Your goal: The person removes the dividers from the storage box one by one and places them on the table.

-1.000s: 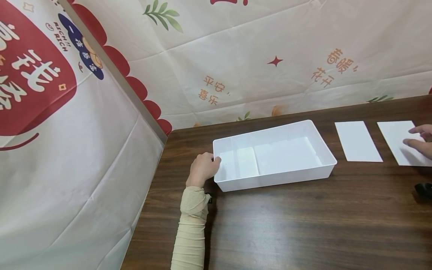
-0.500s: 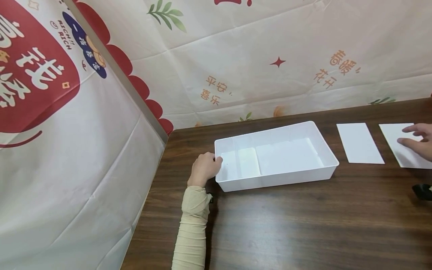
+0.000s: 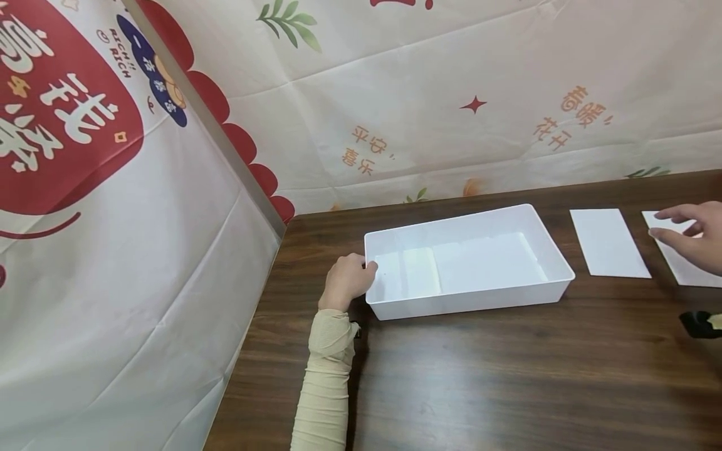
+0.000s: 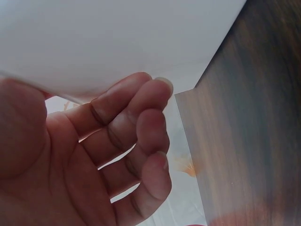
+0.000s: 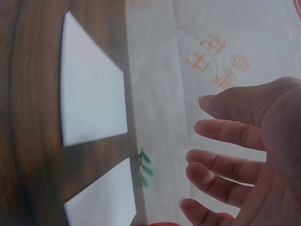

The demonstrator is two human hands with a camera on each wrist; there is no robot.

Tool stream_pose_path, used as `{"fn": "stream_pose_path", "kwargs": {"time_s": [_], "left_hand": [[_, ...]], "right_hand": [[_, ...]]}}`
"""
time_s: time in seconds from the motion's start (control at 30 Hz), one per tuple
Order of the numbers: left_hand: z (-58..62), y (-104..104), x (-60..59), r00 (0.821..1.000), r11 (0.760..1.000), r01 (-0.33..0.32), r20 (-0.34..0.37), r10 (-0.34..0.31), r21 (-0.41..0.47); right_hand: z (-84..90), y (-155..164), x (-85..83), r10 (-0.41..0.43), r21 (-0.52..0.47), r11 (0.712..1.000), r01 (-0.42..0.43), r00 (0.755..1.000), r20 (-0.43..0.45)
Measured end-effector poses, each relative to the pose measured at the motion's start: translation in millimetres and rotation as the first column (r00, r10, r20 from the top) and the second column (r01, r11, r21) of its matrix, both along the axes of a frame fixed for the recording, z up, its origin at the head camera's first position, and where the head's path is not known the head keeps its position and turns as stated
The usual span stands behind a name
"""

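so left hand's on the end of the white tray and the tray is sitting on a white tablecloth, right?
Not quite. The left hand does hold the end of the white tray, but the tray sits on a bare dark wooden table, not a white tablecloth. The head view shows it.

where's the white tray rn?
Head view: the white tray sits left of centre on the wooden table, left hand gripping its left end, two white cards to its right.

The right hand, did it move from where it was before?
Yes. The right hand slid left across its white card, toward the other white card, and now covers more of it.
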State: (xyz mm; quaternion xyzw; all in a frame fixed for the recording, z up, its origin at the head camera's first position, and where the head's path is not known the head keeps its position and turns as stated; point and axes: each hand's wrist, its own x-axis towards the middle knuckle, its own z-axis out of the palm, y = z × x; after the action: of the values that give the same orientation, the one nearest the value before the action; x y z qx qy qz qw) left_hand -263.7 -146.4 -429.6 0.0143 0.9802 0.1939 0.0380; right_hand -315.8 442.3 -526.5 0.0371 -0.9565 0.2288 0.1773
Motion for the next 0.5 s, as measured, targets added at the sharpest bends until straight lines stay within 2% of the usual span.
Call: {"fn": "stream_pose_path", "kwargs": {"time_s": [0.1, 0.33, 0.43, 0.5], "left_hand": [[0.4, 0.9, -0.4, 1.0, 1.0, 0.004, -0.007, -0.004, 0.0], [-0.1, 1.2, 0.5, 1.0, 1.0, 0.003, -0.001, -0.003, 0.004], [-0.4, 0.8, 0.7, 1.0, 1.0, -0.001, -0.004, 0.001, 0.001], [-0.3, 0.5, 0.7, 1.0, 1.0, -0.003, -0.008, 0.003, 0.0]], "right_hand": [[19.7, -17.5, 11.3, 0.013, 0.024, 1.0, -0.013, 1.0, -0.009], [91.6, -88.7, 45.8, 0.086, 0.076, 0.993, -0.091, 0.994, 0.07], [108.7, -111.6, 51.5, 0.121, 0.087, 0.988, -0.127, 0.99, 0.072], [114.2, -122.8, 52.5, 0.141, 0.099, 0.984, -0.147, 0.987, 0.072]]}}
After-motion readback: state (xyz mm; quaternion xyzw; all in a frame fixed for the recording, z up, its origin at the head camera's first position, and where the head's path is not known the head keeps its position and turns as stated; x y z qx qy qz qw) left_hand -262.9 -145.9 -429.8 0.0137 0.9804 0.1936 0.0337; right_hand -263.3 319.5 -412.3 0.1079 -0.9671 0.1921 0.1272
